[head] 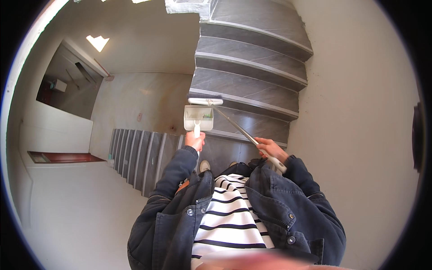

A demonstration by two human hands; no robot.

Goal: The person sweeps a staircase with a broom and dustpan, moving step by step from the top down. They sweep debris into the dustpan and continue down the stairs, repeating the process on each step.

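My left hand point(195, 141) is closed around the white handle of a dustpan point(198, 118), whose pale pan has a comb-like row of teeth and holds something small and green. My right hand point(271, 148) grips the lower end of a long-handled broom; its metal pole slants up and left to a white head with dark bristles point(205, 100). The broom head is just beyond the dustpan's far edge, over the left side of a grey stair step. Whether the bristles touch the step is hard to tell.
Grey steps point(249, 72) with striped nosings rise ahead beside a wall on the right point(357, 101). Another flight point(141, 155) descends to the left. My shoes point(204, 165) are on the grey landing point(222, 150). A doorway opening point(72, 84) is at the far left.
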